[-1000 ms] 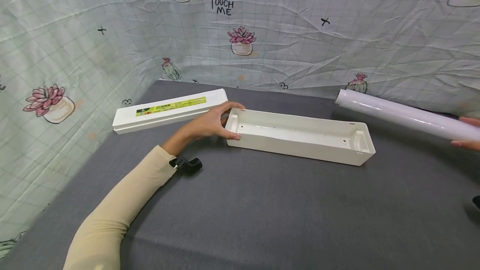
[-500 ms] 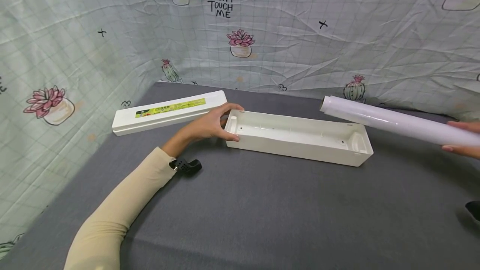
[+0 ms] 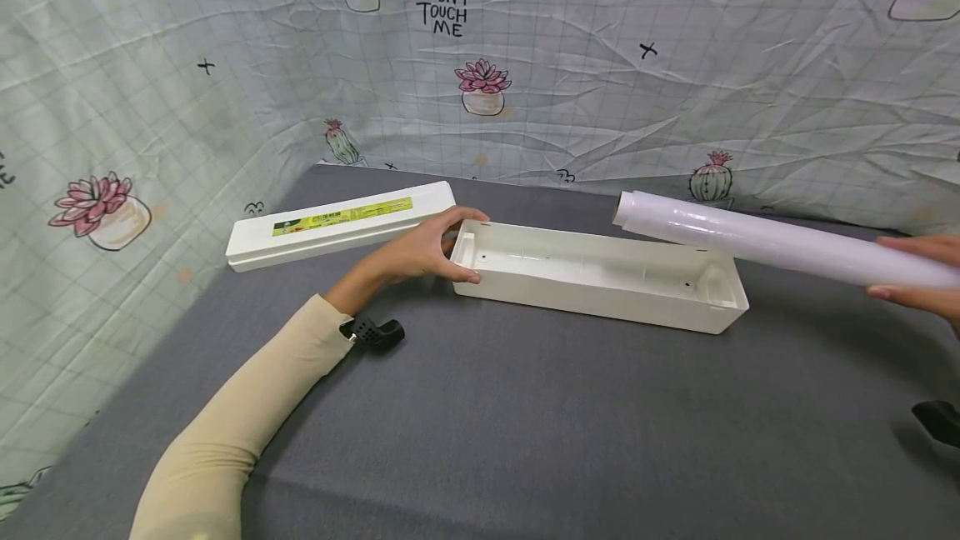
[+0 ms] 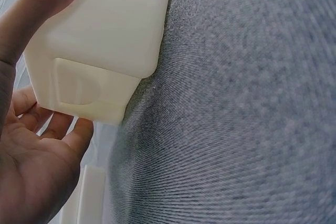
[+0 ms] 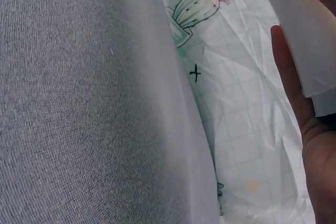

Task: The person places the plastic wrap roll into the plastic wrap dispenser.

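A long white plastic box [image 3: 592,286] with no lid on it rests on the grey cloth. My left hand [image 3: 427,248] grips its left end, thumb on the near wall and fingers behind the far one; the left wrist view shows the thumb and fingers on either side of the box end [image 4: 100,30]. At the right, my right hand [image 3: 918,275] holds a roll of plastic wrap [image 3: 750,232] by its right end. The roll is raised, its hollow left end above and behind the box's right half. In the right wrist view, fingers curl round the roll [image 5: 310,40].
Behind my left hand lies a long white lid [image 3: 337,223] with a yellow-green label. Grey cloth [image 3: 525,423] covers the table. A patterned fabric sheet [image 3: 570,73] hangs along the back and left edges.
My right hand has brought the roll leftward, so its left end now overlaps the area behind the box's right half. The left hand and box have stayed put.
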The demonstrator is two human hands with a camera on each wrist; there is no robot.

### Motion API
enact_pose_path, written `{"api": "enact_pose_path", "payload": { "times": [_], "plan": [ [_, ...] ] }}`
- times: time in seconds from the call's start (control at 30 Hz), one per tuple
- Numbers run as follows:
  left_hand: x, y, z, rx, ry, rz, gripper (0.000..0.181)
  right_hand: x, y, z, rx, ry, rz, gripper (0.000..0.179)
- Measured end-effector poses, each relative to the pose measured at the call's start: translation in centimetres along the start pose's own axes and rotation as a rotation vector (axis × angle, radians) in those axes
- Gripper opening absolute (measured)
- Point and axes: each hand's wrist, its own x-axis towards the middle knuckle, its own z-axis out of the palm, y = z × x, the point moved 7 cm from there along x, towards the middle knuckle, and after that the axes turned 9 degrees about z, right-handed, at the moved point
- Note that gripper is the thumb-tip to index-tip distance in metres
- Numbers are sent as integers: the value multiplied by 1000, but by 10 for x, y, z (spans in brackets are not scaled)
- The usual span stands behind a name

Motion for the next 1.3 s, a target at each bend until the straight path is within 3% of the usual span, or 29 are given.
{"api": "enact_pose_path", "payload": {
  "times": [0.2, 0.37, 0.6, 1.0, 1.13, 1.3],
  "plan": [
    [0, 0, 0, -6, -6, -2, 79, 2, -1, 1, 49, 12, -32, 60],
    [0, 0, 0, -21, -8, 0, 79, 4, 0, 4, 140, 0, 7, 69],
    [0, 0, 0, -22, -9, 2, 79, 4, -9, 7, 250, -23, 25, 64],
    [0, -1, 0, -23, -16, -2, 80, 7, -20, 12, 231, -88, 90, 66],
    [-1, -1, 0, -20, -12, -7, 80, 10, -30, 12, 270, -85, 72, 65],
    [0, 1, 1, -17, -2, -8, 81, 14, -39, 12, 245, -62, 79, 63]
  ]
}}
